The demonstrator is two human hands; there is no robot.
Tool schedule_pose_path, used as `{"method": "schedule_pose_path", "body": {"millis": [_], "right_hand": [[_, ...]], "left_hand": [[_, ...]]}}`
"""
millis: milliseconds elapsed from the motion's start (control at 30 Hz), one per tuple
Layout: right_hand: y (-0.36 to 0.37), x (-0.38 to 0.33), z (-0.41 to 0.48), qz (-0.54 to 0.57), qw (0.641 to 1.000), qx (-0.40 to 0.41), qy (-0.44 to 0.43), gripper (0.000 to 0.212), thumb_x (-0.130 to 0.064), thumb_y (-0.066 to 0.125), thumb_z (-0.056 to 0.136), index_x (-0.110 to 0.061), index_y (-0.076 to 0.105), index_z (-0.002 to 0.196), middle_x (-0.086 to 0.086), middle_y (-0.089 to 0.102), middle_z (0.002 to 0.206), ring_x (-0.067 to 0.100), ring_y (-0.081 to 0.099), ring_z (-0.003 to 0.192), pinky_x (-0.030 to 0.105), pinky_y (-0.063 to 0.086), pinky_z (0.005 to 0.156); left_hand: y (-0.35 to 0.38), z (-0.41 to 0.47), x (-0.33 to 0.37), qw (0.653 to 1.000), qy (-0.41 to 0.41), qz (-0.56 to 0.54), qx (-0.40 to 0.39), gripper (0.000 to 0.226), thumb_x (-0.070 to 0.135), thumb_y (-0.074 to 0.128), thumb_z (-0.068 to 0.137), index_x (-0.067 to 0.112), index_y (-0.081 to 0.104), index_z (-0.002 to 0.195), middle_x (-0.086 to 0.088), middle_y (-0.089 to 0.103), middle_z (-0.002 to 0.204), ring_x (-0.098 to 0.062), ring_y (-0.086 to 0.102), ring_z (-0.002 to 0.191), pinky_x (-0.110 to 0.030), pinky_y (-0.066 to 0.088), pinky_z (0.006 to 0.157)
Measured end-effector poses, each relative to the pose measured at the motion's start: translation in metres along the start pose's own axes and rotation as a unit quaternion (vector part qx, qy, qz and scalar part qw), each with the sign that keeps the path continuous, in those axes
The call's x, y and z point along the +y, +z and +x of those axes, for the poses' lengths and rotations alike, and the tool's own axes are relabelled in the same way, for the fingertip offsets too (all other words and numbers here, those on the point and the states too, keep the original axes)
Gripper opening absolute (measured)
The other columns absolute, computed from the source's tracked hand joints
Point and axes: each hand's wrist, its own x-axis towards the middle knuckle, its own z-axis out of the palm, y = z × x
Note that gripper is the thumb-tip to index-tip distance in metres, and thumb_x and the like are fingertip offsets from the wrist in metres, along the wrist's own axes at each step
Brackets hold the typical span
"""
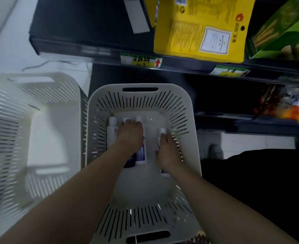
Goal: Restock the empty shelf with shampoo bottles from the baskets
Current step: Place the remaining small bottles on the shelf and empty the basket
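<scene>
Person, one entry. Left hand (130,132): bare, surface detail blurred. Right hand (168,150): bare, likewise blurred. Left forearm (74,191) and right forearm (215,199): bare along their whole visible length, down to the frame edge. Black fabric (250,182) at the person's right side: plain, matte, softly folded. Which garment it is cannot be told.

Single view: a wide-angle camera worn on the head, facing forward and steeply down. It looks from close above into the near basket (173,106), centred in frame. The shelf edge (185,66) crosses the top; a second basket (4,110) fills the left side, blurred.
</scene>
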Motion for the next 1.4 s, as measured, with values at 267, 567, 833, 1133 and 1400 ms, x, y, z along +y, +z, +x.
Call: {"method": "schedule_pose_path", "body": {"millis": [267,567,833,1133,1400], "right_hand": [[0.037,0.001,0.016,-0.001,0.989,0.145,0.005,0.068,0.008,0.076,0.063,0.003,0.057,0.128,0.021,0.063,0.107,0.038,0.061,0.096,0.040,0.052,0.084],[0.052,0.010,0.015,0.147,0.986,0.028,0.080,0.061,-0.011,0.063,0.085,-0.012,0.041,0.142,0.021,0.056,0.117,0.035,0.058,0.104,0.035,0.049,0.081],[0.054,0.013,0.005,0.304,0.945,0.013,0.120,0.052,-0.018,0.070,0.068,-0.011,0.055,0.118,0.011,0.066,0.100,0.029,0.066,0.092,0.046,0.058,0.076],[0.013,-0.018,-0.012,0.361,0.930,0.044,0.050,0.043,-0.006,0.068,0.081,-0.024,0.050,0.116,-0.008,0.060,0.089,0.026,0.065,0.087,0.044,0.058,0.073],[-0.037,-0.069,-0.029,0.424,0.903,0.059,-0.028,0.045,-0.014,0.073,0.084,-0.026,0.052,0.121,-0.003,0.066,0.101,0.017,0.065,0.090,0.039,0.056,0.080]], "left_hand": [[0.014,0.031,0.007,0.999,-0.039,0.001,-0.025,0.093,0.055,0.049,0.092,0.000,0.002,0.152,-0.018,0.040,0.148,-0.031,0.030,0.138,-0.053,0.007,0.116],[0.031,0.042,0.016,0.997,-0.017,-0.073,-0.022,0.075,0.042,0.066,0.083,0.000,0.034,0.136,-0.014,0.056,0.122,-0.029,0.055,0.108,-0.039,0.030,0.102],[0.018,0.018,0.004,0.934,-0.051,-0.353,-0.039,0.074,0.022,0.075,0.079,0.006,0.032,0.137,-0.014,0.050,0.124,-0.030,0.053,0.111,-0.038,0.047,0.089],[-0.036,-0.035,-0.020,0.805,-0.133,-0.574,0.064,0.059,0.025,0.072,0.084,0.009,0.038,0.130,-0.006,0.055,0.119,-0.022,0.056,0.109,-0.040,0.050,0.093],[-0.099,-0.108,-0.049,0.778,-0.116,-0.591,0.180,0.045,0.030,0.056,0.095,0.007,0.034,0.127,-0.005,0.053,0.112,-0.018,0.056,0.101,-0.036,0.051,0.083]]}}
